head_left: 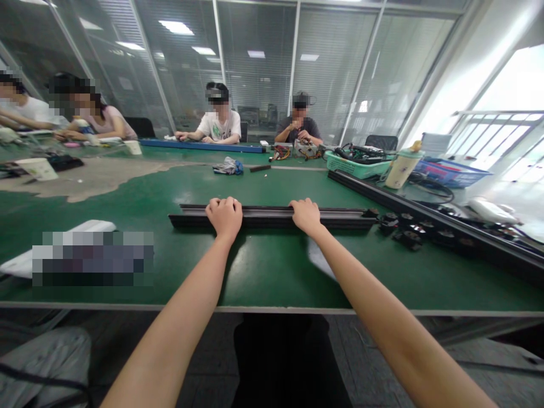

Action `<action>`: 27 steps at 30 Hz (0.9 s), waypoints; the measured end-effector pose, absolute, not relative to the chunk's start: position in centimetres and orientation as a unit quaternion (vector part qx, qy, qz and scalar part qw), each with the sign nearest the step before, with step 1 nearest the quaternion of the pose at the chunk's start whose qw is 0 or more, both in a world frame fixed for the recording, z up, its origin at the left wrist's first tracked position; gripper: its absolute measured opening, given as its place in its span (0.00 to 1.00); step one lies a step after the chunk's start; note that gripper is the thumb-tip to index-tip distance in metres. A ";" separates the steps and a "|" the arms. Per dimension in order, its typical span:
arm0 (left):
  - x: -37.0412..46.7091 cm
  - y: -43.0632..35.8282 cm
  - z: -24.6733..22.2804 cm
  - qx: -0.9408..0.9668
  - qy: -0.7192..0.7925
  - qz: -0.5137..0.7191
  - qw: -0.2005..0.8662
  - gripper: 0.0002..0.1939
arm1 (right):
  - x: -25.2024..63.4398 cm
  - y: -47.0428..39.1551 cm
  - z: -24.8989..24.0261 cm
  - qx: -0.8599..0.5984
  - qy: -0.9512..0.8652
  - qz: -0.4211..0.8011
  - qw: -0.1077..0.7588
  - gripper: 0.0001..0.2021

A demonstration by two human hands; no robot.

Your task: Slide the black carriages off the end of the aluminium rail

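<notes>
A long black channel-shaped rail (267, 221) lies crosswise on the green table, with a lighter grey strip along its inside. My left hand (225, 216) is closed over its left half, fingers curled across the far side. Farther right, my right hand (306, 215) wraps over the same rail, its fingertips partly hidden behind it. Several small black parts (408, 235) are scattered just beyond the rail's right end.
A longer black rail (425, 212) runs diagonally on the right. Behind it stand a green basket (357, 165) of cables, a cream tumbler (402, 170) and a blue basket (454, 173). A crumpled cloth (228, 166) lies ahead. Several people sit across the table (263, 272).
</notes>
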State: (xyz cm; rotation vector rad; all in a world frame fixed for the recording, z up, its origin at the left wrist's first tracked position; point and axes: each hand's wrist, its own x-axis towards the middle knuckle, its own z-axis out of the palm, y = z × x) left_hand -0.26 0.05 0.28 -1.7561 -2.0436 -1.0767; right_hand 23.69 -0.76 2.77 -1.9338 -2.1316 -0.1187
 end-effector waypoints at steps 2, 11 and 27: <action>-0.2 0.0 0.3 -0.600 -0.698 -0.372 0.118 0.20 | 25.2 -0.5 2.4 -0.635 -0.758 -0.039 0.147 0.26; 0.1 0.0 0.4 -0.601 -0.701 -0.369 0.106 0.20 | 29.7 -0.2 -0.5 -0.526 -0.772 0.002 0.357 0.14; 0.3 0.4 -0.1 -0.601 -0.700 -0.367 0.120 0.19 | 30.3 -0.6 -0.7 -0.558 -0.744 0.003 0.369 0.14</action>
